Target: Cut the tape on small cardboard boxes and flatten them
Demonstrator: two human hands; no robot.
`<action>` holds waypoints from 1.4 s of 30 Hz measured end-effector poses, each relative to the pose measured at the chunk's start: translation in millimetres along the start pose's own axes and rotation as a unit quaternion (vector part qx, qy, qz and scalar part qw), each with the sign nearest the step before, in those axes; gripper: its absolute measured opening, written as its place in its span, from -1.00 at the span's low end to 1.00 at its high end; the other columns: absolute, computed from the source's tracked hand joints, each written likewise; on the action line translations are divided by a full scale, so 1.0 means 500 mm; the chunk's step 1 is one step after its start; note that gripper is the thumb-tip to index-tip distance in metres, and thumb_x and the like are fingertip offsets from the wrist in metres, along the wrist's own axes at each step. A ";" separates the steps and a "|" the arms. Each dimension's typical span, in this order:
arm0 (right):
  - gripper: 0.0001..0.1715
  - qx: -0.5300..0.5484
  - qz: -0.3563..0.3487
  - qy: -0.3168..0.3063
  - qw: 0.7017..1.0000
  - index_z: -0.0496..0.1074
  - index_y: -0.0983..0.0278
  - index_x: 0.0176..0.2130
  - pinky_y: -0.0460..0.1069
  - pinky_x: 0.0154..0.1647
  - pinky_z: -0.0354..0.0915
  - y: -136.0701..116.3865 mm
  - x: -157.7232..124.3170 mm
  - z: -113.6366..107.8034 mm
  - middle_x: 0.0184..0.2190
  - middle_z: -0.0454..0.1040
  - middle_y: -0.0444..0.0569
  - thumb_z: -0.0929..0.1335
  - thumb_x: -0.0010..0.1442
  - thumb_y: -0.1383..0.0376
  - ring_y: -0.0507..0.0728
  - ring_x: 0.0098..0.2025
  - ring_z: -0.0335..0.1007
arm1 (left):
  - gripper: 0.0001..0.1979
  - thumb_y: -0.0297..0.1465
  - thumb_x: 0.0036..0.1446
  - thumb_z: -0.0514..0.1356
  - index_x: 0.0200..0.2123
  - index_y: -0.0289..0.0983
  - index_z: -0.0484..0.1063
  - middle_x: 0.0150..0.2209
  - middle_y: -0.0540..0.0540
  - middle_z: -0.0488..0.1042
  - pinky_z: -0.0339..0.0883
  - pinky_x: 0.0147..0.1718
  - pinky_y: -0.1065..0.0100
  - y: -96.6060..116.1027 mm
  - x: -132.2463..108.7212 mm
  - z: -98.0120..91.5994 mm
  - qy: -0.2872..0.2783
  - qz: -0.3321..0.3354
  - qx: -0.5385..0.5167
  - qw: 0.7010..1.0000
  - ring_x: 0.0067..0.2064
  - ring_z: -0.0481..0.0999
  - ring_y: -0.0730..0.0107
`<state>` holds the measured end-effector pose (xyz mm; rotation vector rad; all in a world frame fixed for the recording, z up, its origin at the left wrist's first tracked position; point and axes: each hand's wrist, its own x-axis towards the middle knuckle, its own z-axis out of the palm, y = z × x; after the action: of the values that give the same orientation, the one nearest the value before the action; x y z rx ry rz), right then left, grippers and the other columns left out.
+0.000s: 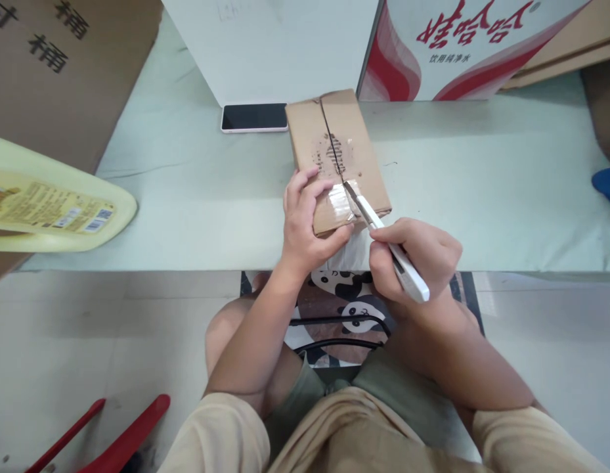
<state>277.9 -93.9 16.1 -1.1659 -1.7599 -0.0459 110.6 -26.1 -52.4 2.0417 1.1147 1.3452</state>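
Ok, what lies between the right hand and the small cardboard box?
The white utility knife: the right hand holds it, its blade at the top of the small cardboard box, by the clear tape. The head view shows this.

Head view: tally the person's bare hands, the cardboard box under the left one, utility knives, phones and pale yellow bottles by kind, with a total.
Bare hands: 2, left hand and right hand
Cardboard box: 1
Utility knife: 1
Phone: 1
Pale yellow bottle: 1
Total: 6
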 end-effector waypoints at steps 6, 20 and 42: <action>-0.90 0.089 0.114 0.013 0.989 0.39 0.17 -0.34 -0.06 -0.61 0.15 0.010 -0.003 -0.005 -0.61 0.34 -0.23 0.33 0.21 0.37 -0.01 -0.64 0.19 | -0.29 0.22 0.15 0.23 0.18 -0.09 0.33 0.34 -0.26 0.28 0.09 0.45 -0.14 -0.006 0.000 -0.003 -0.006 0.010 0.007 1.000 0.44 0.24 -0.15; -0.90 0.282 0.200 0.051 0.937 0.46 0.18 -0.36 -0.04 -0.62 0.02 0.074 -0.028 -0.003 -0.63 0.29 -0.21 0.38 0.20 0.23 0.00 -0.65 0.08 | -0.28 0.24 0.13 0.23 0.16 -0.11 0.35 0.29 -0.27 0.28 0.12 0.42 -0.24 -0.006 0.001 -0.012 -0.007 0.013 0.040 0.999 0.41 0.27 -0.20; -0.64 0.247 0.343 0.175 0.889 0.38 0.14 -0.21 -0.08 -0.58 0.26 0.185 -0.044 0.007 -0.54 0.39 -0.21 0.31 0.37 -0.07 0.02 -0.58 0.37 | -0.30 0.19 0.19 0.21 0.25 -0.04 0.28 0.33 -0.23 0.26 0.13 0.41 -0.17 -0.032 0.001 -0.010 0.025 0.053 0.012 0.998 0.43 0.25 -0.15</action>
<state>342.8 -57.1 -43.1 -1.2328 -0.8905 0.5524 99.7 -16.9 -61.8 2.1213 1.0623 1.4482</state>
